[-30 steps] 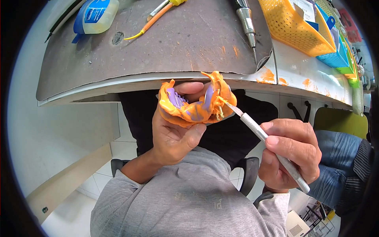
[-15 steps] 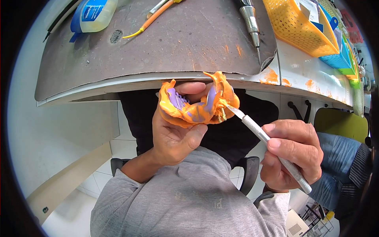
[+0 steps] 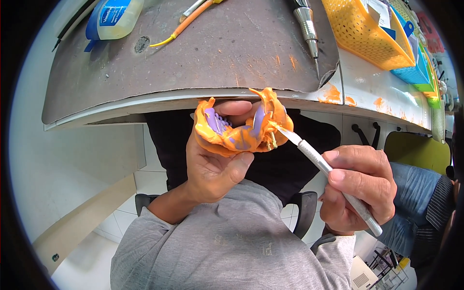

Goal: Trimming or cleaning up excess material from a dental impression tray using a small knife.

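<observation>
My left hand (image 3: 217, 169) grips an orange and purple dental impression (image 3: 232, 140) just off the front edge of the bench, thumb below it and fingers behind. Its curved arch shows purple patches inside an orange outer mass, with small gold-coloured pieces at its lower right. In my right hand (image 3: 360, 188) is a slim silver craft knife (image 3: 319, 162), held like a pen. The blade tip meets the orange material on the impression's right side; whether it has cut in, I cannot tell.
On the bench's grey mat (image 3: 193, 67) lie an orange-handled tool with a yellow tip (image 3: 186, 25) and a metal handpiece (image 3: 307, 29). A jar with a blue label (image 3: 113, 19) stands far left. A yellow basket (image 3: 369, 36) sits far right. Someone's jeans (image 3: 411, 203) show at right.
The knife has shifted very slightly, its tip still against the impression's right side. My left hand and the impression have stayed in place.
</observation>
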Motion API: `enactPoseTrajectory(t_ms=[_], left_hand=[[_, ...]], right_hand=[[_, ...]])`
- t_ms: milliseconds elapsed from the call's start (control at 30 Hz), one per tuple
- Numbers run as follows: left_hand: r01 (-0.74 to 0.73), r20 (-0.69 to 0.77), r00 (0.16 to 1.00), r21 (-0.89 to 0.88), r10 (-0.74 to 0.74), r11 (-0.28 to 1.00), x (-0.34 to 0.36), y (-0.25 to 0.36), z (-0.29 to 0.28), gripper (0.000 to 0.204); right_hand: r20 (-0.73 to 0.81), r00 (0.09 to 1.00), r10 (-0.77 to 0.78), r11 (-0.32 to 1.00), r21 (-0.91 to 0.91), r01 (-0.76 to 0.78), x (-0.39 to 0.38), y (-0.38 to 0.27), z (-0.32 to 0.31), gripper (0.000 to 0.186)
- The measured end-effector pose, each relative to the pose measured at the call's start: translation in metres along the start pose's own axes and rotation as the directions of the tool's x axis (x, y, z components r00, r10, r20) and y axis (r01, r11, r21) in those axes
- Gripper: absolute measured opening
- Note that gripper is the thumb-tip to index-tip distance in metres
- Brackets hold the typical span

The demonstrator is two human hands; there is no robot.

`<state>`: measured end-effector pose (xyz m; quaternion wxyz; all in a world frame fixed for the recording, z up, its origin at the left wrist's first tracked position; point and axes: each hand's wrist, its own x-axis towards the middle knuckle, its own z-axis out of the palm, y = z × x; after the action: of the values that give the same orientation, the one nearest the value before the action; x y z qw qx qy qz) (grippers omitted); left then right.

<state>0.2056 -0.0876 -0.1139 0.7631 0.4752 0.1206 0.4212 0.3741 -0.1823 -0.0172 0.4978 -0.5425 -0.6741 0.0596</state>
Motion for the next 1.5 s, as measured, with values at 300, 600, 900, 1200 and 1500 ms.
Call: enactPoseTrajectory(t_ms=[300, 600, 900, 1200, 1500], left_hand=[[0.010, -0.008, 1.000, -0.026, -0.010, 1.000, 0.001, -0.002, 0.003, 0.063], [-0.017, 0.056, 0.998, -0.124, 0.024, 0.992, 0.003, -0.001, 0.001, 0.057], [-0.013, 0.043, 0.999, -0.111, 0.018, 0.994, 0.002, -0.002, 0.001, 0.057], [0.010, 0.040, 0.999, -0.148, -0.004, 0.989, 0.002, -0.002, 0.004, 0.058], [0.030, -0.027, 0.999, -0.054, -0.032, 0.998, -0.001, -0.003, 0.004, 0.064]], right_hand=[[0.083, 0.997, 0.011, 1.000, 0.026, -0.013, 0.002, 0.001, -0.008, 0.037], [0.083, 0.996, 0.030, 0.999, 0.027, -0.032, 0.001, 0.000, -0.008, 0.037], [0.022, 1.000, 0.000, 1.000, 0.026, -0.001, 0.001, 0.000, -0.006, 0.037], [-0.015, 1.000, -0.024, 1.000, 0.014, 0.024, -0.002, 0.004, -0.003, 0.039], [-0.035, 0.999, 0.023, 0.997, -0.069, -0.025, -0.005, 0.000, 0.002, 0.014]])
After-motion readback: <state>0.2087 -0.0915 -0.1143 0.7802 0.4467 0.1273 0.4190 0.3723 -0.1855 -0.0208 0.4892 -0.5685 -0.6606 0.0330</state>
